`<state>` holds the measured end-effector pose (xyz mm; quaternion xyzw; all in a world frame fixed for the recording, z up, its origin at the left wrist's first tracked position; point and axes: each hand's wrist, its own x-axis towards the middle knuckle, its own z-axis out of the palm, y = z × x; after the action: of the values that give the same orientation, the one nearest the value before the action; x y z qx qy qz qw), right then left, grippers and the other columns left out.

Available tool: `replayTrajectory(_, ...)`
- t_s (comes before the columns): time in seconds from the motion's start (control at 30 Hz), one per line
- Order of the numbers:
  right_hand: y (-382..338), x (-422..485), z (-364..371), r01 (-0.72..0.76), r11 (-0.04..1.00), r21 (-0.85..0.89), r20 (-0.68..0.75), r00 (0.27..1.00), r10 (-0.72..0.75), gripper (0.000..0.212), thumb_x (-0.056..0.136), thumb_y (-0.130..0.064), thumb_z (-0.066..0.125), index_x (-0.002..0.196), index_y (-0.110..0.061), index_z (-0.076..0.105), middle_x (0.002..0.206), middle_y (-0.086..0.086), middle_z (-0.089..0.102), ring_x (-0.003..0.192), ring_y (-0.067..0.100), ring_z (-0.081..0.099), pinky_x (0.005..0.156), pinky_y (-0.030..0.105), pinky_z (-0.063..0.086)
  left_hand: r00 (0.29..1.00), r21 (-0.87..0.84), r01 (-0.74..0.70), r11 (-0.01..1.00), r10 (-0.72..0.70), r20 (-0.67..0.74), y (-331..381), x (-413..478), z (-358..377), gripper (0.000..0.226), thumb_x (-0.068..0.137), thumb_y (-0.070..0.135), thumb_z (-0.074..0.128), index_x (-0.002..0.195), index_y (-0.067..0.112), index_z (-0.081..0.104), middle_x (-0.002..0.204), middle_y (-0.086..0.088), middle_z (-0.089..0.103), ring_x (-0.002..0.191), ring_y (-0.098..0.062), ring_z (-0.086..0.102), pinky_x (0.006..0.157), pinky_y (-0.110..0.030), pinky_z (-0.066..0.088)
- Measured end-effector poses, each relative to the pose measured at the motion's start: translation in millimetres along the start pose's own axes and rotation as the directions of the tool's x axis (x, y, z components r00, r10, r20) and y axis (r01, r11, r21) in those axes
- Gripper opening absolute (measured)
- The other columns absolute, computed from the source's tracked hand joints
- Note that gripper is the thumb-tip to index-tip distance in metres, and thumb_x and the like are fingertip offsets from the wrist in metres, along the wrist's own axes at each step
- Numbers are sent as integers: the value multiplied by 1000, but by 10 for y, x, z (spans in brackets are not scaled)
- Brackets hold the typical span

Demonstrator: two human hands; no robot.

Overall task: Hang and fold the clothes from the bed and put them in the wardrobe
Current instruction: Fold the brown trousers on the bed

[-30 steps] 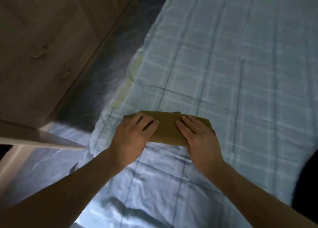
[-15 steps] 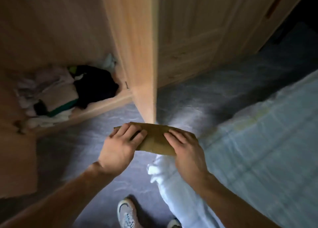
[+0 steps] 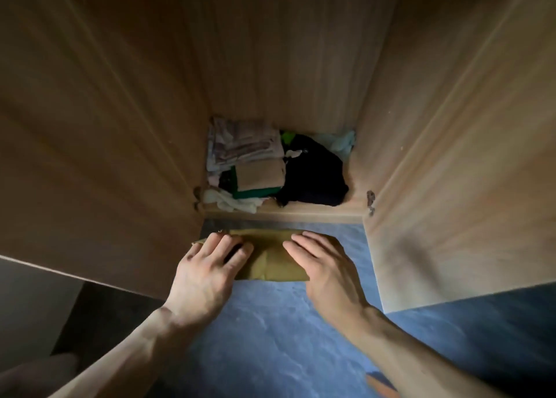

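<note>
A folded olive-brown cloth (image 3: 272,257) is held flat in the air between both hands, just in front of the open wardrobe (image 3: 279,81). My left hand (image 3: 207,273) grips its left end with fingers spread on top. My right hand (image 3: 326,266) grips its right end the same way. On the wardrobe's bottom shelf (image 3: 301,212) lie several folded clothes: a striped pale stack (image 3: 245,146), a beige piece on green (image 3: 260,176), a black garment (image 3: 313,178) and white cloth (image 3: 228,202).
The wardrobe's left door (image 3: 90,142) and right door (image 3: 460,163) stand open on either side of my arms. Blue patterned floor (image 3: 285,337) lies below. The bed is out of view.
I have turned from the bed to the wardrobe, carrying the folded cloth in both hands. It was pressed on the bedsheet a second ago; now it is held before the bottom shelf.
</note>
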<state>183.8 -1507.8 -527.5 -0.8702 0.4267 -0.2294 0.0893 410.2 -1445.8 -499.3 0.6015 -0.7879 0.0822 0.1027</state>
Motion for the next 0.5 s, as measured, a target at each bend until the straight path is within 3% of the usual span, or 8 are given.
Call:
replayTrajectory(0.37,569,1297,758,59,996,59,56,996,-62,63,69,-7,32,116,-16,72,121,2,69,115,20,52,85,39,57,997,-25,76,997,-77,-28,-899,837,748,40,82,17,51,117,11,69,113,-11,64,94,-32,56,65,-39,54)
replayTrajectory(0.5,1013,1834,1217,131,991,40,18,991,-132,60,70,-10,35,119,-11,71,123,9,67,114,32,61,90,45,54,995,15,93,996,-92,-41,-1243,1286,1322,44,77,20,57,118,14,69,114,-8,64,98,-31,56,61,-35,52)
